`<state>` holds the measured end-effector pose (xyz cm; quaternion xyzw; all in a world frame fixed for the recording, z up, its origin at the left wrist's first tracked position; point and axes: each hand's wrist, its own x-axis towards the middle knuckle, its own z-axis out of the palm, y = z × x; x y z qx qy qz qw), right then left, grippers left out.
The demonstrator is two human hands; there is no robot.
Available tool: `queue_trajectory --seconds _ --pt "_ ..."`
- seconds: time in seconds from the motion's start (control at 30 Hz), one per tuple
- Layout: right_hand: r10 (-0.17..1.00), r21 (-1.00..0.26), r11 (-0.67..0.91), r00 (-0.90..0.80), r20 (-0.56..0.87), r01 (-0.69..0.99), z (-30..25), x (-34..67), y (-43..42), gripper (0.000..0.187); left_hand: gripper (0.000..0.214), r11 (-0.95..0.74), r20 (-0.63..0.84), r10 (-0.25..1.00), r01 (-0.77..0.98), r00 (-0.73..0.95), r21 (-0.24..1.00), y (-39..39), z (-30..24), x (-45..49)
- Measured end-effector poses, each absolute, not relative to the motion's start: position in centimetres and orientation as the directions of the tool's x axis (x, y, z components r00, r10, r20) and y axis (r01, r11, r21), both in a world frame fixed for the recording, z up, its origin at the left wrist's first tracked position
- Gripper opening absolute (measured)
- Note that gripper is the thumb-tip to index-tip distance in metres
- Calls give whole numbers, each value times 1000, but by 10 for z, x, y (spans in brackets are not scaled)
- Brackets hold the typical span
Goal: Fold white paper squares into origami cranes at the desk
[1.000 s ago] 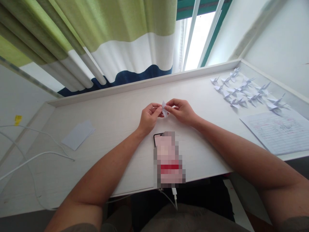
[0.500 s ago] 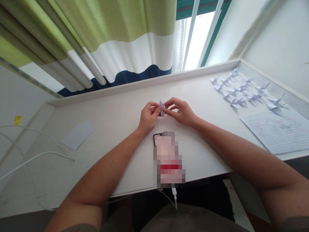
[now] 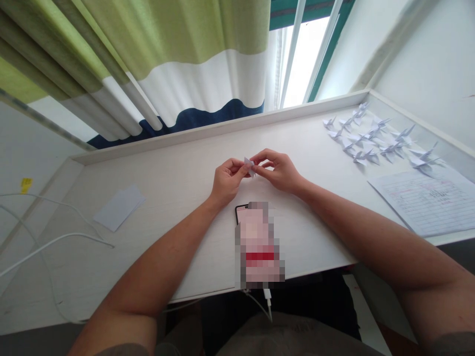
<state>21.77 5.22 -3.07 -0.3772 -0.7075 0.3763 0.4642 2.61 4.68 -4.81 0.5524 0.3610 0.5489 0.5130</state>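
Observation:
A small piece of folded white paper (image 3: 250, 167) is held above the middle of the desk, between the fingertips of both hands. My left hand (image 3: 227, 182) pinches it from the left with thumb and fingers. From the right, my right hand (image 3: 276, 170) grips it between thumb and forefinger, its other fingers curled. Fingertips hide part of the folds. Just below the hands lies a phone (image 3: 242, 210), its screen mostly blurred out, with a white charging cable (image 3: 267, 296) at its lower end.
Several folded paper cranes (image 3: 371, 136) stand at the back right of the white desk (image 3: 178, 173). Nearer lies a lined, written sheet (image 3: 434, 202). On the left are blank paper sheets (image 3: 119, 206) and white cables (image 3: 55, 240). A raised rim (image 3: 222, 127) borders the desk below the curtain.
The folded paper has tilted and turned slightly between the fingertips, its upper point leaning further left. Both hands keep their hold and have barely shifted.

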Motion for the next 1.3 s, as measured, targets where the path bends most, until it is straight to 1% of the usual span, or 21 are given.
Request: queue_trajectory --seconds 0.13,0.37,0.53,0.67,0.8,1.03,1.17,1.3 --pt "887 -884 422 -293 357 201 -30 217 52 28 54 -226 243 964 -144 111 963 47 -48 26" --pt "881 -893 423 -301 365 155 -29 215 50 34 51 -236 248 966 -142 69 961 43 -45 26" --pt "891 -914 389 -300 341 118 -27 215 50 44 52 -233 246 965 -127 96 964 43 -47 27" --pt "912 -934 346 -267 312 87 -33 215 55 47 52 -218 238 964 -159 121 963 43 -47 28" --pt "927 -944 323 -224 301 68 -38 214 59 43 49 -215 240 960 -167 143 962 42 -46 28" --pt "920 -937 342 -224 321 63 -34 213 55 32 47 -197 220 968 -183 119 963 43 -48 28" --pt "928 -944 327 -206 311 44 -34 211 55 30 49 -201 223 968 -175 112 964 43 -46 28" --pt "935 -940 327 -184 305 102 -38 210 56 32 49 -219 234 966 -138 107 966 42 -46 28"
